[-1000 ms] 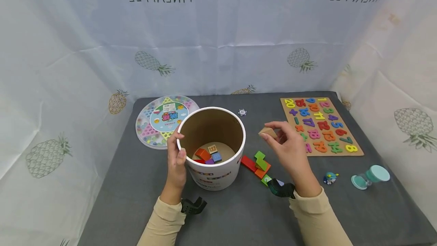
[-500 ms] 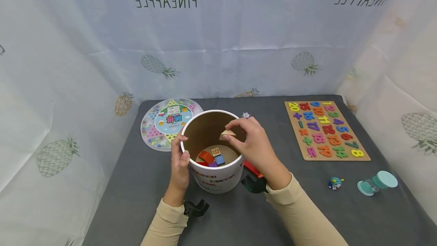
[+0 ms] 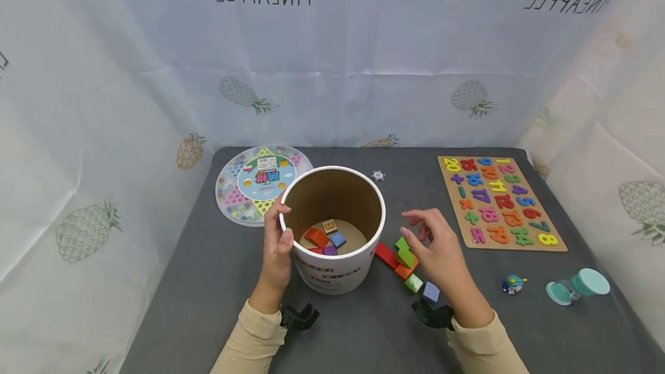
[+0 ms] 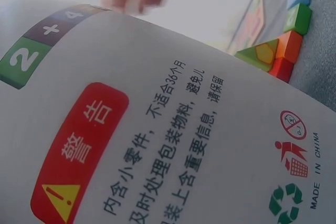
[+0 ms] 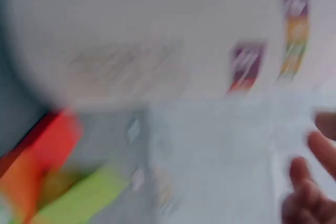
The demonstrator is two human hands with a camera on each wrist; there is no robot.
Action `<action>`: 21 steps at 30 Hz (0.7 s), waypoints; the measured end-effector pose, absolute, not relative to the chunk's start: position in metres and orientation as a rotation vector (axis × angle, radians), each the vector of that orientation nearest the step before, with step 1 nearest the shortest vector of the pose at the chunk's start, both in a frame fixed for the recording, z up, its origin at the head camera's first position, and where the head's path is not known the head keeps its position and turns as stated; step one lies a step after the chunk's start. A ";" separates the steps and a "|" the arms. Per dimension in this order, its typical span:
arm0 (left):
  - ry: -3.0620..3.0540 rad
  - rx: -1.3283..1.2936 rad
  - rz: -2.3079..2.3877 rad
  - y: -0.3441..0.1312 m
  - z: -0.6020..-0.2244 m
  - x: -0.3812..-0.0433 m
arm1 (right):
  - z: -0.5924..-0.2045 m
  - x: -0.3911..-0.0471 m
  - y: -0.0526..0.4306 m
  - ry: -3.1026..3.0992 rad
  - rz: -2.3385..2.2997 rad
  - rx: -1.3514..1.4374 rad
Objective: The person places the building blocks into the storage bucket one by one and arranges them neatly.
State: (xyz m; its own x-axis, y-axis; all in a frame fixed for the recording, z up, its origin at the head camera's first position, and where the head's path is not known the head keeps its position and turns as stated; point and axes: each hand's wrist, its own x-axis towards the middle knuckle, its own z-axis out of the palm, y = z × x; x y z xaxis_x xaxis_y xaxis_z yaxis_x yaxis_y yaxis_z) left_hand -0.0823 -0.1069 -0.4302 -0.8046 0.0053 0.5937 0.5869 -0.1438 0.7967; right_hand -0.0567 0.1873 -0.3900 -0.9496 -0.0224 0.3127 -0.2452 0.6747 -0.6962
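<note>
A white round bucket [image 3: 332, 281] with printed labels stands on the grey table. My left hand [image 3: 275, 255] grips its left rim, fingertips hooked over the edge. At the bottom inside lie several blocks: an orange block [image 3: 316, 238], a blue block [image 3: 337, 239], a purple one, a bit of red and a wood-coloured cube [image 3: 329, 225]. To the right of the bucket hovers my right hand [image 3: 440, 250], fingers loosely bent and holding nothing. Beneath and left of it are red [image 3: 386, 255], green [image 3: 406, 257], orange and blue blocks [image 3: 431, 292]. The right wrist view is blurred.
Behind the bucket at left lies a round checkers board [image 3: 244, 212]. A poker chip [image 3: 378, 175] sits at the back. On the right are a number puzzle board [image 3: 506, 241], a small toy figure [image 3: 513, 284] and a teal hourglass [image 3: 576, 286]. Printed cloth hangs around the table.
My right hand carried a wooden triangular block over the bucket, let it go, and moved back right with nothing in it. The wooden block is out of sight. My left hand stays on the rim.
</note>
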 end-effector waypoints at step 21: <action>-1.713 -0.669 -1.998 -0.103 -0.430 -0.084 | -0.486 0.000 0.232 -3.173 0.863 -0.207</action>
State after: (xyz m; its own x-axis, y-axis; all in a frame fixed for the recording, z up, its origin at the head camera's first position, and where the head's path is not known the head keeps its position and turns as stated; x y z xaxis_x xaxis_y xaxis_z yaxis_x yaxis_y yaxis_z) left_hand -0.0842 -0.1031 -0.4304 -0.7946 -0.0071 0.6071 0.6011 -0.1508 0.7849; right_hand -0.0005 0.2316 -0.4859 -0.9805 0.0801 -0.1797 0.1600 0.8558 -0.4919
